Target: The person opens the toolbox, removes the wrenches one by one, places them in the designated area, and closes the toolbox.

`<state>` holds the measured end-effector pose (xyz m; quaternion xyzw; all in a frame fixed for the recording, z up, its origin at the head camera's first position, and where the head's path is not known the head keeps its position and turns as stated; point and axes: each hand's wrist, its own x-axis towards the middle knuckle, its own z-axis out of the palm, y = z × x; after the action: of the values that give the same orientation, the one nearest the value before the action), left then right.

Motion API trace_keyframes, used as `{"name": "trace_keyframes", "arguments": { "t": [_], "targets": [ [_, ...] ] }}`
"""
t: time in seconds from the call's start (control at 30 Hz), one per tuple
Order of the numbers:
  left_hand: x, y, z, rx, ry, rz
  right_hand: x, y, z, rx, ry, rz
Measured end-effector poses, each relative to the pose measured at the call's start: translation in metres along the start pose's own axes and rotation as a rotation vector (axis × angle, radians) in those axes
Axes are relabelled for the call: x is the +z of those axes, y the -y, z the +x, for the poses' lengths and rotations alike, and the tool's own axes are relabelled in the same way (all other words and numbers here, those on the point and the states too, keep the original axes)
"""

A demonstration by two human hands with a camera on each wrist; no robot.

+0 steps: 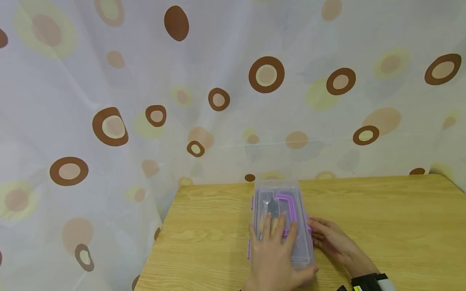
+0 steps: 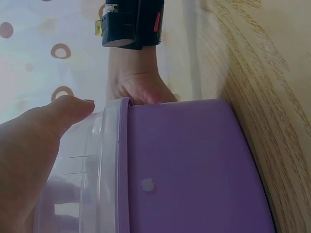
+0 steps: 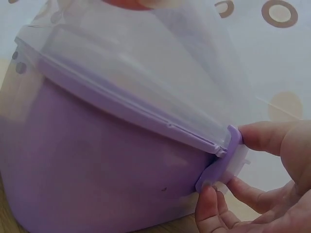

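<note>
A purple plastic box (image 2: 194, 165) with a clear lid (image 1: 302, 246) stands on the table. My left hand (image 1: 273, 258) lies across the lid with straight, spread fingers, its thumb near the front right corner. On the box's right side, my right hand (image 1: 335, 242) pinches a purple latch (image 3: 218, 165) between thumb and fingertips, as the right wrist view shows. A purple handle (image 1: 291, 208) is set in the lid. Beside it a fork-like shape (image 1: 266, 199) shows through the clear plastic; my left hand partly covers that area.
The wooden table (image 1: 382, 218) extends to both sides of the box. A curtain (image 1: 233, 52) with brown and beige circles hangs behind it and at the left. Purple clips (image 1: 249, 248) stick out along the box's left side.
</note>
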<state>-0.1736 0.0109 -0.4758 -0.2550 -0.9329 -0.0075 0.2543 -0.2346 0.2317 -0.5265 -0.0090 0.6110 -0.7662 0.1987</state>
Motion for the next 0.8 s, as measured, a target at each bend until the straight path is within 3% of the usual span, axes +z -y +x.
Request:
{"name": "trace_keyframes", "arguments": {
  "t": [0.23, 0.6, 0.8],
  "targets": [
    [0.002, 0.000, 0.000, 0.001, -0.038, -0.004, 0.001, 0.001, -0.002, -0.010, -0.016, -0.025],
    [0.000, -0.001, 0.002, -0.002, 0.013, 0.006, 0.002, 0.004, -0.003, -0.033, -0.047, -0.055],
    [-0.001, 0.000, 0.001, -0.003, 0.027, 0.028, 0.005, 0.011, -0.006, -0.022, -0.180, -0.166]
  ]
}}
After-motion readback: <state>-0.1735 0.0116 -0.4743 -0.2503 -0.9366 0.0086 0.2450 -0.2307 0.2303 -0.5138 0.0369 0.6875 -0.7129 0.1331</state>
